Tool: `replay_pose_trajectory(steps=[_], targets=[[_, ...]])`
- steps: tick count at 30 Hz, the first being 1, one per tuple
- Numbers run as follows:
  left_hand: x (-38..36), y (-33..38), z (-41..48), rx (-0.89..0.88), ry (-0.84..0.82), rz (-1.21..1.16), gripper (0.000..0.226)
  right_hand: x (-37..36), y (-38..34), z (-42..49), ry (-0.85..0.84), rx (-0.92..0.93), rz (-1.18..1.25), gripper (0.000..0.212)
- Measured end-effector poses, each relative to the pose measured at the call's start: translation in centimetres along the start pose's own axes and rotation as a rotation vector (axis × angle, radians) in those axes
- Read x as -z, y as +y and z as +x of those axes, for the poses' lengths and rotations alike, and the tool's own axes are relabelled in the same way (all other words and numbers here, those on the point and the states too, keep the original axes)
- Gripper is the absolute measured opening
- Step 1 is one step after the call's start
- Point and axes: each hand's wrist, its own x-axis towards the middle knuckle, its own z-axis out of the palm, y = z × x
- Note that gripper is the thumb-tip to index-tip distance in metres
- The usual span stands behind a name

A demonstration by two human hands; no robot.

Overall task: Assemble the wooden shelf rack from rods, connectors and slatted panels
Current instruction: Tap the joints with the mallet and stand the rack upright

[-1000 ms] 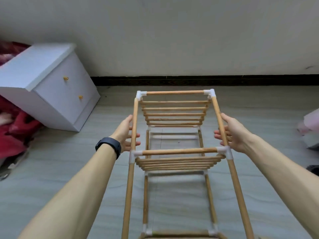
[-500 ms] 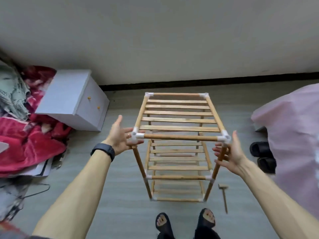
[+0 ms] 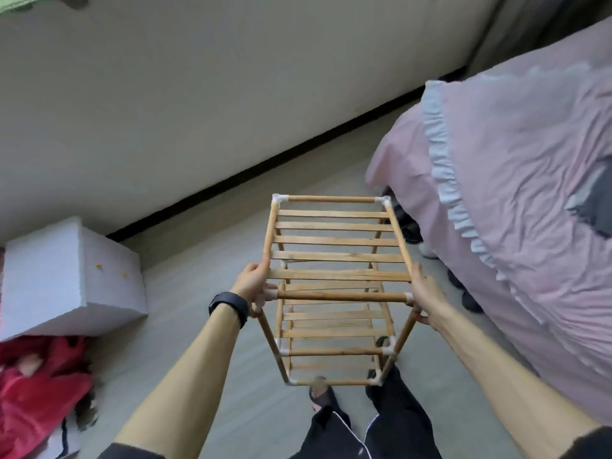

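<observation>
Over the grey floor [image 3: 198,326], our left hand [image 3: 253,286] and right hand [image 3: 425,293] each clasp a near top corner of the seemingly light, stiff three-tier wooden slatted rack [image 3: 334,241].

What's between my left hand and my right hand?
Head view: the near top rod and slatted top panel of the wooden rack span from left hand to right hand.

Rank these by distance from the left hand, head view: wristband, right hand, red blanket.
1. Wristband: on the same wrist, just behind the left hand.
2. Right hand: across the rack, on its opposite side.
3. Red blanket: on the floor, far off to the lower left.
</observation>
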Motion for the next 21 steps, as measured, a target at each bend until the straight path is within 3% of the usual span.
replay_pose_trajectory(steps=[6,9,15,18,21], targets=[[-13.5,2.5,-1.7,-0.035,-0.151,0.182,0.052,9.7,11.6,-4.5,0.284,-0.122,0.203,0.068],[-22.9,3.7,-3.1,-0.179,-0.195,0.396,0.048,15.1,17.9,-6.9,0.429,-0.219,0.332,0.067],[-40.5,3.1,-9.0,-0.489,-0.362,0.748,0.06,23.1,30.7,-12.8,0.68,-0.349,0.585,0.043],[-47.9,1.3,-12.3,-0.596,-0.466,0.807,0.063,26.3,35.7,-15.6,0.8,-0.417,0.654,0.037],[-54.9,-0.7,-15.8,-0.625,-0.549,0.862,0.049,29.5,39.7,-17.9,0.872,-0.496,0.734,0.035]])
